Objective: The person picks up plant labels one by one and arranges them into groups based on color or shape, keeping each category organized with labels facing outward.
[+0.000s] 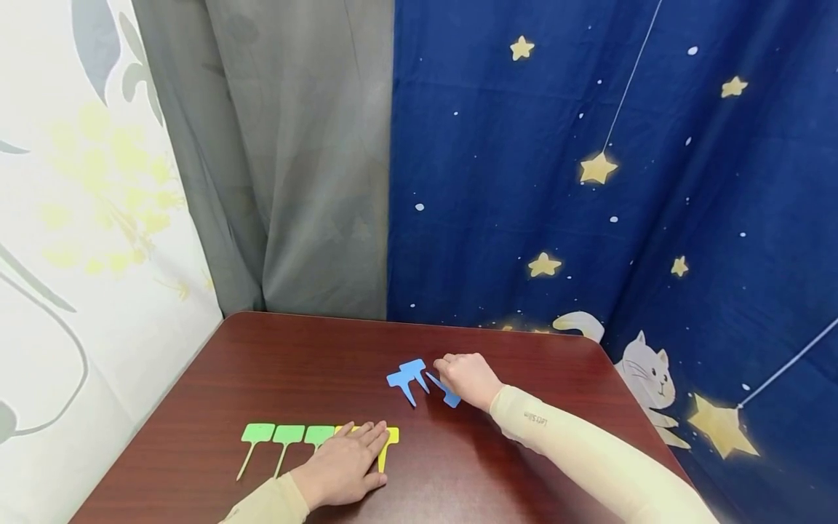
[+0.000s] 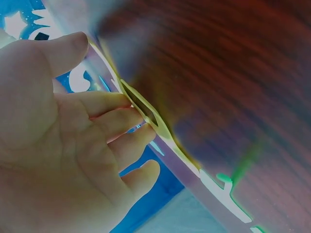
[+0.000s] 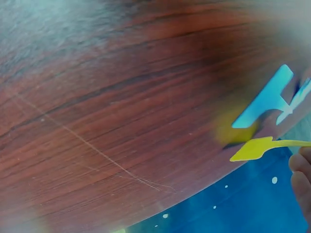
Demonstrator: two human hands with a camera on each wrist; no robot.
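Observation:
My left hand [image 1: 345,463] lies palm down, its fingers extended over yellow T-shaped plant labels [image 1: 393,435] that it partly hides. Those yellow labels join the right end of a row that begins with three green plant labels [image 1: 258,432], stems toward me. Farther off, my right hand [image 1: 468,380] pinches the stem of another yellow plant label [image 3: 253,149], visible in the right wrist view with its head hanging past the fingers. Close by the right hand are blue plant labels [image 1: 401,379], two overlapping, and a third blue label [image 1: 452,399] partly beneath the hand.
The labels lie on a dark reddish-brown wooden table [image 1: 301,364]. Behind its far edge hang a grey curtain [image 1: 321,182] and a blue curtain [image 1: 484,182] with stars. A white patterned cloth [image 1: 98,327] borders the left side.

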